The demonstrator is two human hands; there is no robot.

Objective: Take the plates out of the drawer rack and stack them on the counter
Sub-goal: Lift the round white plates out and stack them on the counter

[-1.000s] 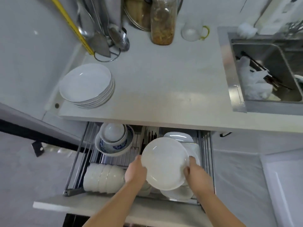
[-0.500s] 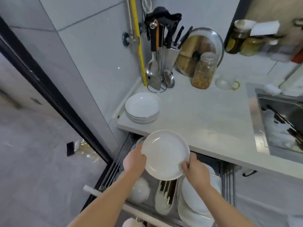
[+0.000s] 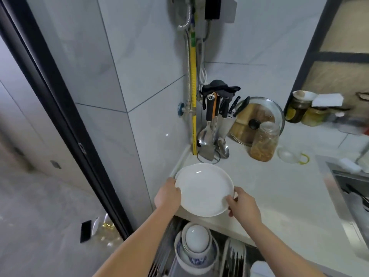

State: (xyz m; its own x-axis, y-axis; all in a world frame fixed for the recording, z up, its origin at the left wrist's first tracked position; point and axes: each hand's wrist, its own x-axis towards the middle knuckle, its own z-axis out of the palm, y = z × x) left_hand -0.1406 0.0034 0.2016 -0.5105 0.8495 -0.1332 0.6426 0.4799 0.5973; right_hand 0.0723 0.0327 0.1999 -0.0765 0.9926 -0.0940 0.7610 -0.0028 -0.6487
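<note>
Small kitchen corner, grey tiled walls, pale counter (image 3: 269, 188) running right toward a steel sink (image 3: 351, 188).

Left hand (image 3: 166, 195) grips the white plate (image 3: 203, 189) at its left rim, thumb on top, fingers curled under. Right hand (image 3: 242, 204) grips the right/near rim, fingers closed round the edge, thumb on top. So both hands closed on the same plate. Plate is face up, roughly level w/ a slight tilt; it's round so no long axis, hollow side points up. It sits over the counter's left front corner. A sliver of another rim shows at its left edge and by the right hand, can't tell if the held plate touches what's under it.

Below the hands: open drawer rack (image 3: 165, 254) under the counter edge. In it, stacked bowls (image 3: 196, 246), white one upside down on a blue-patterned one; chopsticks holder (image 3: 235, 258) to the right of them.

Farther back in the corner: utensil stand (image 3: 214, 124) w/ ladles and spatula hanging, knives beside it. Glass pot lid (image 3: 257, 120) leans on the wall, jar (image 3: 263, 141) just in front. Clear cup w/ yellow handle (image 3: 291, 155) right of the jar. Yellow pipe (image 3: 193, 92) runs up the wall corner. More jars on the sill (image 3: 305, 110), far right.
</note>
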